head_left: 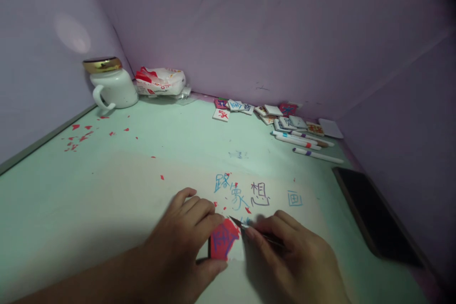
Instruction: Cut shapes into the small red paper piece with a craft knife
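A small square tile point(223, 241), partly red with a purple character on it, lies before me; its right side is white where the red is gone. My left hand point(190, 235) grips this tile at its left side, thumb at the near edge and fingers at the far edge. A craft knife point(242, 224) with a thin pointed blade is held in my right hand point(292, 244), its tip just at the tile's upper right. Small red scraps point(248, 210) lie beyond the tile, on a pale sheet point(142, 175) bearing handwritten blue and purple characters.
Several tiles point(272, 110) with coloured characters line the back wall, beside several white marker pens point(297, 141). A dark phone point(374, 213) lies at right. A white mug point(116, 88) with a gold lid and a tissue pack point(162, 81) stand back left. Red flakes point(83, 137) dot the table's left.
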Demonstrator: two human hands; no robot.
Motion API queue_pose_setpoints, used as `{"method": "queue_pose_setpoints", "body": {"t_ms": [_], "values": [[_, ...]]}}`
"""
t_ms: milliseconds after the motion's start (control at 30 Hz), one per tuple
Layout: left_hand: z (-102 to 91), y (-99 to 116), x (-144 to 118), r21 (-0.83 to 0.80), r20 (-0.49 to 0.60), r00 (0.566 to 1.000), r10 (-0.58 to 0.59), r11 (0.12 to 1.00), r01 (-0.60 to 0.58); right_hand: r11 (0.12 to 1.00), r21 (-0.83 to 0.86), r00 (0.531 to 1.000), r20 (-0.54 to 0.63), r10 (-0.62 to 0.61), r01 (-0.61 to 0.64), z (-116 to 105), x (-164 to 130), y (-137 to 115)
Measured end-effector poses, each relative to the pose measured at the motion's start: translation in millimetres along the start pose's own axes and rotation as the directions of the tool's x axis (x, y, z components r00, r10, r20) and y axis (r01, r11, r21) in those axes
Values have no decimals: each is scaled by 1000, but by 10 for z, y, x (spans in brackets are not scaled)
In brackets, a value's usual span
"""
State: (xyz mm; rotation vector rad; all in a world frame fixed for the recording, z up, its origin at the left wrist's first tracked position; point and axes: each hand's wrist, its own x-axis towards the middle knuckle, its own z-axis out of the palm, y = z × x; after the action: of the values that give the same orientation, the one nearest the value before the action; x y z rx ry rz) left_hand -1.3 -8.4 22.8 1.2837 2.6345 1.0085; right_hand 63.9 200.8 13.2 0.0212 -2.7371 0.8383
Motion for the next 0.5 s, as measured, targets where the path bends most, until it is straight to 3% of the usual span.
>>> {"method": "queue_pose_setpoints", "body": {"t_ms": [367,500], "values": [[-10,8,30,-7,-12,1000,0,1000,0,996,-84,999,15,-39,40,18,1,-4],[-26,18,18,7,-7,1000,20,1000,-19,974,-209,994,-37,-101,91,-16,36,-101]]}}
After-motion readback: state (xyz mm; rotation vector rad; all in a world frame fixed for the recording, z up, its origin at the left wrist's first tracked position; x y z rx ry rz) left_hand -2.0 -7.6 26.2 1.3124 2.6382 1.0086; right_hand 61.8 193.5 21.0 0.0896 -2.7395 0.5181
